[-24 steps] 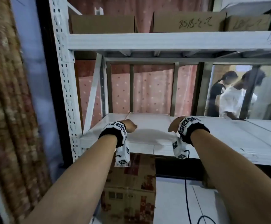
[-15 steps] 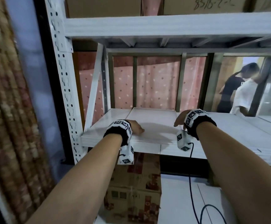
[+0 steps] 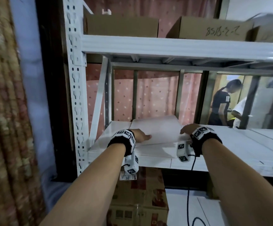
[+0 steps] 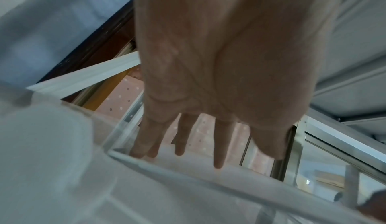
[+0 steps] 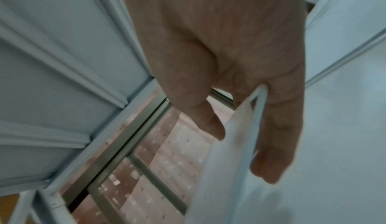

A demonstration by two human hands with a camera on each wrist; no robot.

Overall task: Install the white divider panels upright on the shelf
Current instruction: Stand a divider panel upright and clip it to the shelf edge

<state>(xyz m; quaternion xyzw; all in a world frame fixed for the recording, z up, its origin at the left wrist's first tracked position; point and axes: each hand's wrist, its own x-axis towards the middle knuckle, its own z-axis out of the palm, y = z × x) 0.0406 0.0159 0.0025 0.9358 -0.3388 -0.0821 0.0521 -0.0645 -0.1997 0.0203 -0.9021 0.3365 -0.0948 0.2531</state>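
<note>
A white divider panel [image 3: 157,131] lies nearly flat at the left end of the white shelf [image 3: 230,152], raised slightly over another white sheet [image 3: 157,150]. My left hand [image 3: 140,136] is at its left edge. In the left wrist view that hand [image 4: 208,79] has straight fingers, with the tips touching the panel [image 4: 188,186]. My right hand [image 3: 187,129] holds the right edge. The right wrist view shows this hand [image 5: 229,46] pinching the panel [image 5: 229,161], thumb on top and fingers beneath.
The perforated white upright [image 3: 73,95] and a diagonal brace [image 3: 98,101] stand just left of the panel. Cardboard boxes [image 3: 210,28] sit on the shelf above. Another box [image 3: 137,201] is on the floor below. Two people [image 3: 222,103] stand behind the rack at the right.
Both hands have slid further in along the panel's sides. The panel, which lay flat, now sits a little raised off the sheet below it. The head view has tilted upward.
</note>
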